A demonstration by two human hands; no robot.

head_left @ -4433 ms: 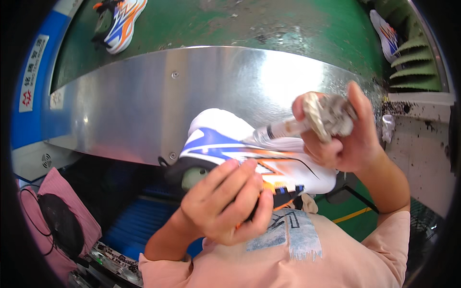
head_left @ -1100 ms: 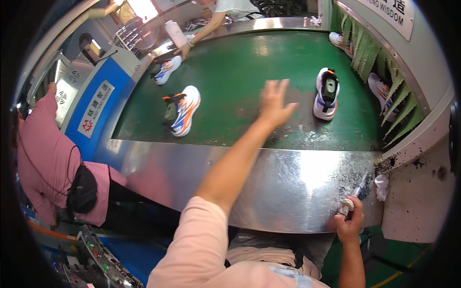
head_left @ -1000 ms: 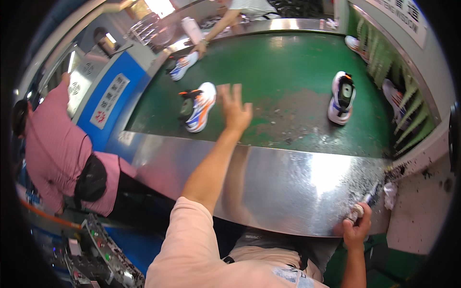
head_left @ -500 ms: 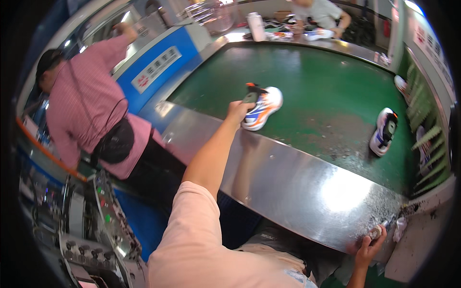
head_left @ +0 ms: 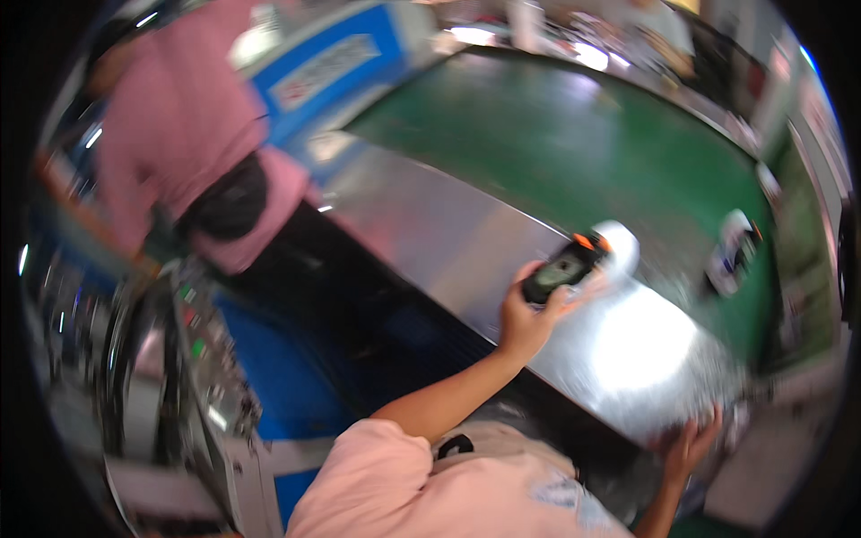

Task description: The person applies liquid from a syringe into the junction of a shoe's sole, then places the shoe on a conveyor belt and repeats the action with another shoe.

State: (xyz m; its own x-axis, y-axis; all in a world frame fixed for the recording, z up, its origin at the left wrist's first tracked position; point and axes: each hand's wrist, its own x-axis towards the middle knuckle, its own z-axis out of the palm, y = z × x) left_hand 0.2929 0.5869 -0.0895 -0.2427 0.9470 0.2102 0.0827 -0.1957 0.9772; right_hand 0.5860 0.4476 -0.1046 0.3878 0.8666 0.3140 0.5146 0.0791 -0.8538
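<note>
My left hand (head_left: pixel 529 314) is closed around the heel end of a sneaker (head_left: pixel 619 251). Its upper is white, its opening dark, and orange shows at the tongue. The shoe is held over the steel ledge (head_left: pixel 484 242), toe pointing away to the right, and is smeared by motion. At the right end of that ledge, my right hand (head_left: pixel 689 446) has its fingers stretched out and apart. Nothing shows in it, though blur softens the detail. A second sneaker (head_left: pixel 734 255), white with dark and orange parts, lies on the green belt (head_left: pixel 538 134) at the right.
A co-worker in a pink shirt (head_left: pixel 193 134) stands at the left beside a blue machine panel (head_left: pixel 332 58). Another person (head_left: pixel 659 36) works beyond the belt. Machinery with small buttons (head_left: pixel 202 350) stands at the lower left; a slatted side (head_left: pixel 803 260) borders the belt's right.
My left hand has brought its sneaker from the belt rightward and nearer, over the ledge. The small pale thing in my right hand no longer shows. The whole view has shifted and blurred.
</note>
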